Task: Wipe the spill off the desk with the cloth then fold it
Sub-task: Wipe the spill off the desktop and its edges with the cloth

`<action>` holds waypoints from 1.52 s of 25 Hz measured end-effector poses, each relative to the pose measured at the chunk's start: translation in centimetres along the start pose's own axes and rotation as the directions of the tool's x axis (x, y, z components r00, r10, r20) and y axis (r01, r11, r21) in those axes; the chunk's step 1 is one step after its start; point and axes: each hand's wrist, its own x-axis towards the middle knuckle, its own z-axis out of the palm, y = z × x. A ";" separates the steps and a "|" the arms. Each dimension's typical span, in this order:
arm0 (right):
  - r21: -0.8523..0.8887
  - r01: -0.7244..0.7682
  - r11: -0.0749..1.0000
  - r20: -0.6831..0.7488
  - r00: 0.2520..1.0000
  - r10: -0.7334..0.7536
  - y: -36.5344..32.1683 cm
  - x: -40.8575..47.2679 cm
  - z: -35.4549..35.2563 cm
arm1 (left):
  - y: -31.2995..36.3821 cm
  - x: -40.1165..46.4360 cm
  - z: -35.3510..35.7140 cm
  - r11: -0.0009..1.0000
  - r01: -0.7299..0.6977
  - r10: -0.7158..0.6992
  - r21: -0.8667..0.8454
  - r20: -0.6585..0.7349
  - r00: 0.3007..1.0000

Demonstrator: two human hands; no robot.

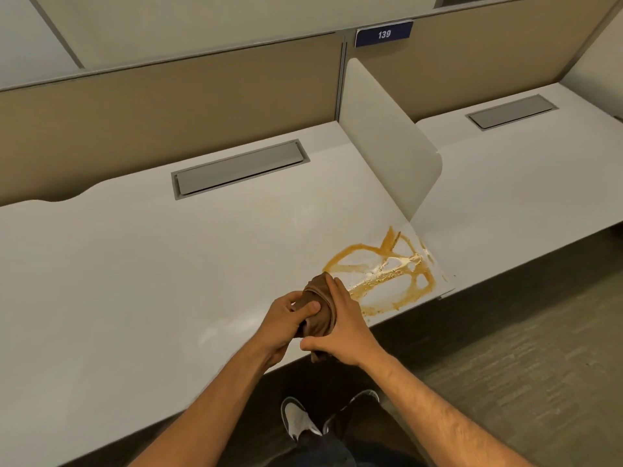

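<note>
The brown cloth [318, 308] is bunched into a thick roll and held between both hands just above the front edge of the white bench [135, 281]. Its upper end pokes out beyond the fingers, right at the near-left edge of the spill [384, 274]; its lower end hangs out below the palms. The left hand [286, 318] has its grip closed on the cloth's left side, thumb pressed across the fabric. The right hand [344, 332] wraps the cloth from the right, fingers laid along its top and thumb curled under, so this grip too is closed on the cloth. The two hands touch or nearly touch around the roll.

The spill is an orange-brown looping smear with pale, crusty patches in its middle, lying on the bench's front right corner, just short of the edge. A white divider panel [381, 139] stands upright beyond the spill, separating this bench from the neighbouring one. Further back, a grey cable hatch [239, 170] sits flush in the bench. A blue sign [383, 34] reading 139 hangs on the tan partition [168, 106] behind. Below, white shoes [298, 417] stand on the floor
</note>
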 end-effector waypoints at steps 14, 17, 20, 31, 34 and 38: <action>0.617 -0.231 0.752 0.094 0.971 0.221 9.6 0.2 -5.1 | -1.6 3.6 3.4 0.915 0.055 -0.053 0.399 -0.016 0.998; 0.697 -0.252 0.672 0.054 0.952 0.302 10.2 -0.4 -6.1 | -2.2 3.7 1.7 0.877 0.030 0.016 0.480 -0.093 0.996; 0.732 -0.268 0.627 0.021 0.928 0.372 10.1 -1.8 -6.5 | -3.4 3.8 -0.3 0.781 0.032 0.032 0.624 -0.091 0.995; 0.835 -0.134 0.533 -0.160 0.869 0.468 10.8 -1.3 1.2 | -10.1 11.5 -7.7 0.303 -0.256 0.124 0.918 0.228 0.966; 0.869 -0.079 0.488 -0.217 0.825 0.522 11.3 0.7 3.2 | -12.5 13.6 -9.3 0.067 -0.330 0.138 0.942 0.319 0.938; 0.786 0.023 0.618 -0.437 0.727 0.529 12.6 3.4 4.2 | -14.7 14.5 -10.2 -0.077 -0.345 0.256 0.936 0.353 0.900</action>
